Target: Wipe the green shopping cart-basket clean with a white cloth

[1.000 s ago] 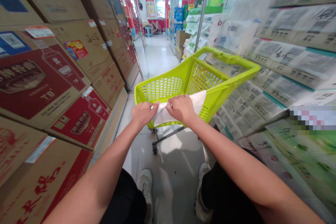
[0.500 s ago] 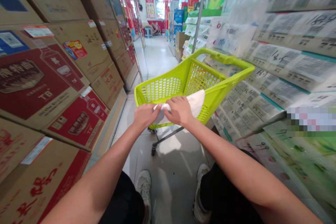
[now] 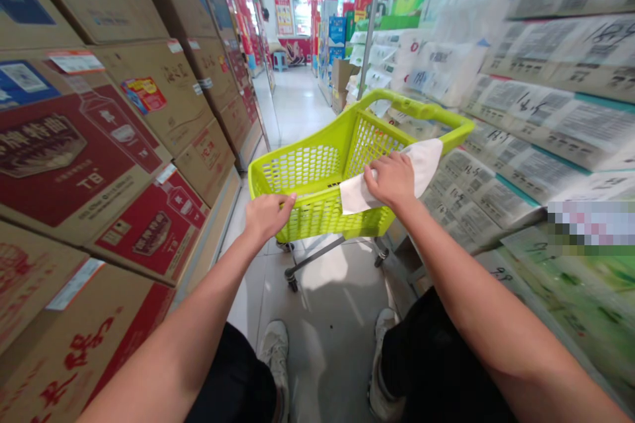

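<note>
A lime-green shopping cart point(image 3: 317, 221) with a perforated plastic basket stands sideways before me. My left hand point(image 3: 268, 216) is closed over the near rim at the basket's left end, thumb on top. Further right along the same rim, my right hand point(image 3: 394, 178) grips a white cloth point(image 3: 426, 162) against the plastic. The cloth drapes over the rim on both sides of that hand. Little shows inside the basket beyond its mesh walls and floor.
Stacked cartons point(image 3: 54, 145) line the left side. Packs of tissue paper point(image 3: 526, 106) are piled on the right. A grey metal pole point(image 3: 370, 39) rises behind the cart. The tiled aisle point(image 3: 302, 102) runs ahead to a blue stool point(image 3: 280, 61).
My right hand has slid right along the rim with the cloth, away from my left hand. The left hand stays at the left end, now without the cloth.
</note>
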`<act>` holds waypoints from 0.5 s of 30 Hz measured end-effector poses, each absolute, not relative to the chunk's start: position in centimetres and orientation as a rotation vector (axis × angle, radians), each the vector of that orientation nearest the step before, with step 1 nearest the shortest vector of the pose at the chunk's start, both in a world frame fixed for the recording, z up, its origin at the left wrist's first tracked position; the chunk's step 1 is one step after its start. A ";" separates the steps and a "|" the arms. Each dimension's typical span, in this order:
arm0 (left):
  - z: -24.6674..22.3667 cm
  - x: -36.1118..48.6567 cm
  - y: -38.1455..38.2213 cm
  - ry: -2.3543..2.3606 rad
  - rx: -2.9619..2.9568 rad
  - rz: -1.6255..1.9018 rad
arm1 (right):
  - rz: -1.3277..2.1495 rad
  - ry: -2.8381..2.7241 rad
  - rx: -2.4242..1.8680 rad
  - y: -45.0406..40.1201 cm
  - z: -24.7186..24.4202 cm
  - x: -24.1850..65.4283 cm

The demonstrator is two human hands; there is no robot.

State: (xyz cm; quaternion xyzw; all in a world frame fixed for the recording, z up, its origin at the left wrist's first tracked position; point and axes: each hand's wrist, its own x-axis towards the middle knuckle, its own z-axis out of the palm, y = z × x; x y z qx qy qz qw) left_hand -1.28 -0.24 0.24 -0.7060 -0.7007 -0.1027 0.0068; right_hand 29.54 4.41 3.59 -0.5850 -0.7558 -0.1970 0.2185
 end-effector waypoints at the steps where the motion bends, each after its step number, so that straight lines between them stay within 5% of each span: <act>1: 0.1 -1.1 -0.4 -2.185 -2.201 -0.341 | -0.512 -2.105 -1.598 4.1 3.3 28.7; 9: 0.1 -0.6 -0.7 -2.125 -2.239 -0.396 | -0.273 -2.350 -1.203 -0.6 0.7 18.7; 15: 0.4 -1.9 -0.2 -2.268 -2.158 -0.269 | -0.435 -2.201 -1.550 4.0 3.0 26.1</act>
